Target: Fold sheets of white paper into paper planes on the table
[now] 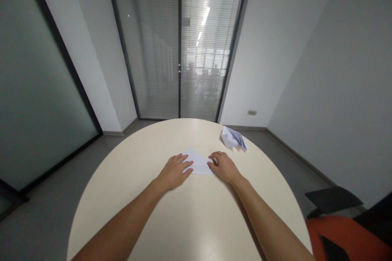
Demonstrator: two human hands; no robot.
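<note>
A folded sheet of white paper (pixel 199 164) lies flat on the round cream table (pixel 128 195), its top coming to a point. My left hand (pixel 175 171) rests on the paper's left side with its fingers spread. At the right end of the paper is my right hand (pixel 223 166), its thumb and fingers bent together at the paper's edge, pinching it. Behind my right hand, near the far right rim of the table, sits a crumpled-looking folded paper piece (pixel 233 138).
A red chair (pixel 346 236) with black armrests stands at the lower right, beside the table. Beyond the far rim are glass panels with blinds (pixel 147 49) in a dark frame. A small socket plate (pixel 252 112) is on the wall.
</note>
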